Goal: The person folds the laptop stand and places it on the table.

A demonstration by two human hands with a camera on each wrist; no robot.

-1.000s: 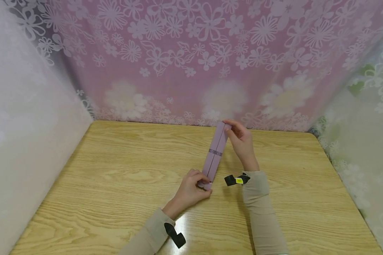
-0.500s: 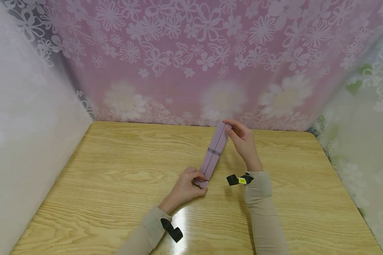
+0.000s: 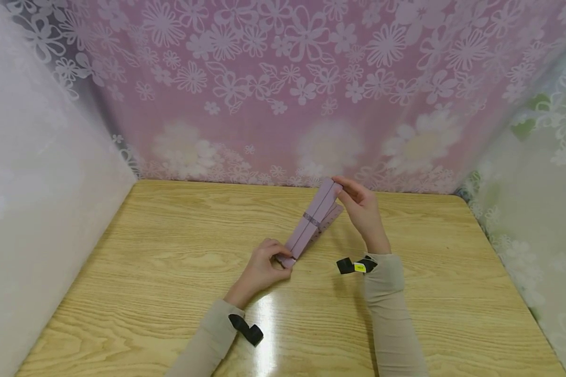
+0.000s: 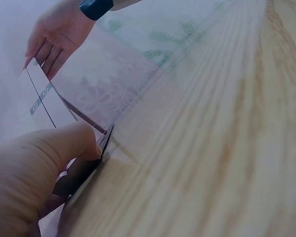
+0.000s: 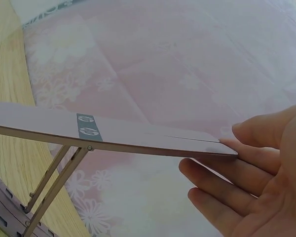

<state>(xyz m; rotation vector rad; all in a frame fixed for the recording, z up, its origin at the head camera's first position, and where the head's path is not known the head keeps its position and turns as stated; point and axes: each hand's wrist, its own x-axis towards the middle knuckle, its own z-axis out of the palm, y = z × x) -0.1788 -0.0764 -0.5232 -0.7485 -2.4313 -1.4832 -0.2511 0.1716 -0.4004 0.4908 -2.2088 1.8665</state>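
Note:
A slim lilac folding stand (image 3: 306, 222) is tilted over the table, its top plate split lengthwise by a dark line and crossed by a grey band with logos. My left hand (image 3: 260, 268) pinches its near end, low at the tabletop. At the raised far end, my right hand (image 3: 364, 214) holds the plate's tip between thumb and fingers. Beneath the plate, in the right wrist view, thin struts (image 5: 59, 180) join it to a slotted base strip (image 5: 7, 207). Plate and base are spread apart. The left fingers hide part of the near end.
The wood-grain table (image 3: 179, 246) stretches to both sides of the hands. A pink floral curtain (image 3: 245, 125) hangs along its back edge, with pale cloth (image 3: 42, 183) on the left and a floral white one (image 3: 542, 225) on the right.
The stand's near end has swung left and slightly away with my left hand. Its slotted base has come into view, opened out below the plate. My right hand has barely moved.

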